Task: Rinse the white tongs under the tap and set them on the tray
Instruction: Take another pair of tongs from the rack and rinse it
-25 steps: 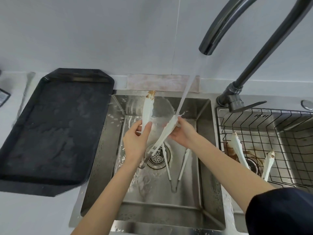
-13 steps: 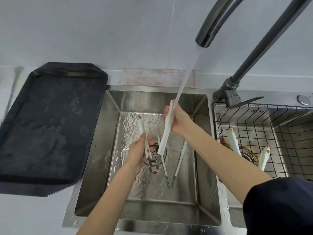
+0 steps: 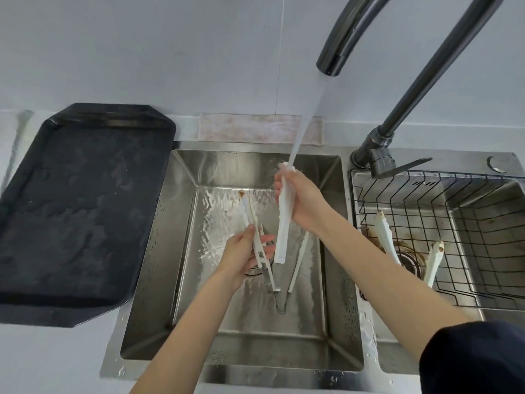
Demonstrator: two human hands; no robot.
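Pale grey wall and worktop frame a stainless steel double sink (image 3: 159,251), with a black rectangular tray (image 3: 82,211) lying on the counter to its left, nothing on it. Both bare forearms reach forward over the left basin. The right hand (image 3: 301,203) is raised under the dark curved tap (image 3: 341,38), fingers wrapped round one long white plastic tongs arm (image 3: 282,223), which points upward so the running water strikes its upper end. The left hand (image 3: 241,257) sits lower, near the drain, thumb and curled fingers holding the other thin white arm (image 3: 250,220), whose brown-stained tip tilts up and back. Another pair of white tongs (image 3: 295,265) lies on the basin floor, and two stained white pieces (image 3: 386,237) stand in the black wire basket (image 3: 426,194) in the right basin.
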